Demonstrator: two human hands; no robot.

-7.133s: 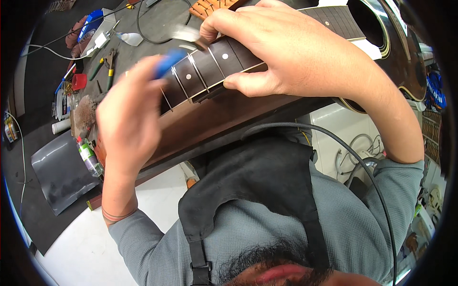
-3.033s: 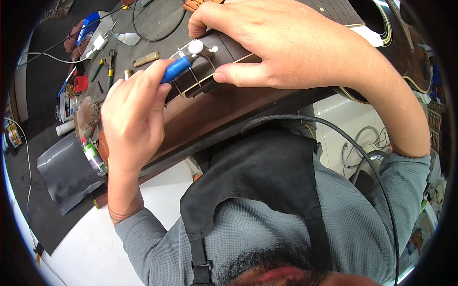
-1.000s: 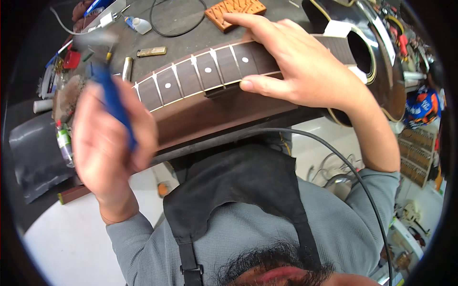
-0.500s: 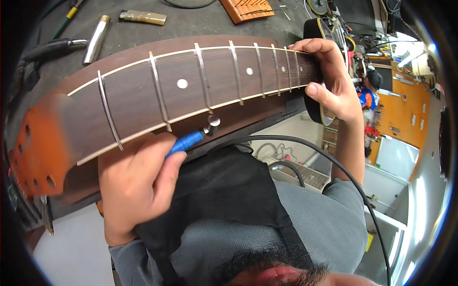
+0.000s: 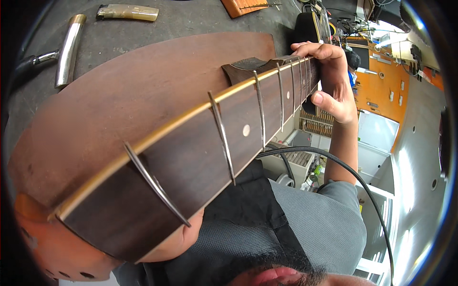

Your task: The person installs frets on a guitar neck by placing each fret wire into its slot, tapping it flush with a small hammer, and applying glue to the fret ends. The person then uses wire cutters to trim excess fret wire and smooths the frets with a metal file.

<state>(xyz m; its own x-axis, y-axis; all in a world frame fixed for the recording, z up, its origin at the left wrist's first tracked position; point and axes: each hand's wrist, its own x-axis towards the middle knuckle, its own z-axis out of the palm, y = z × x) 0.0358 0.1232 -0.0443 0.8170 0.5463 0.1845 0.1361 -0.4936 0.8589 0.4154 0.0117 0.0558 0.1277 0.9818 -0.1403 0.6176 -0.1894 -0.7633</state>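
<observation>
A guitar neck with a dark fretboard (image 5: pixel 195 148) runs diagonally from lower left to upper right, tilted on edge. Its metal frets stick out past the board's edges, and pale dots sit between some of them. The orange-brown headstock (image 5: pixel 62 248) with round holes is at lower left. My right hand (image 5: pixel 331 78) is closed around the neck's far end, thumb on the near edge, fingers over the far one. Below the near edge by the headstock, only part of my left hand (image 5: pixel 179 243) shows; its fingers, and anything in them, are hidden behind the neck.
A brown curved board (image 5: pixel 119 90) lies on the dark bench (image 5: pixel 191 19) behind the neck. A metal-headed hammer (image 5: pixel 70 52) and a mottled, curved piece (image 5: pixel 128 13) lie at upper left. An orange-brown wooden block (image 5: pixel 243 7) is at the top. A black cable (image 5: pixel 329 157) arcs past my right forearm.
The neck has tilted, its headstock end coming lower and closer, exposing more of the brown board. My left hand, earlier holding a blue-handled tool with a round metal head, has moved behind the neck; the tool is out of sight.
</observation>
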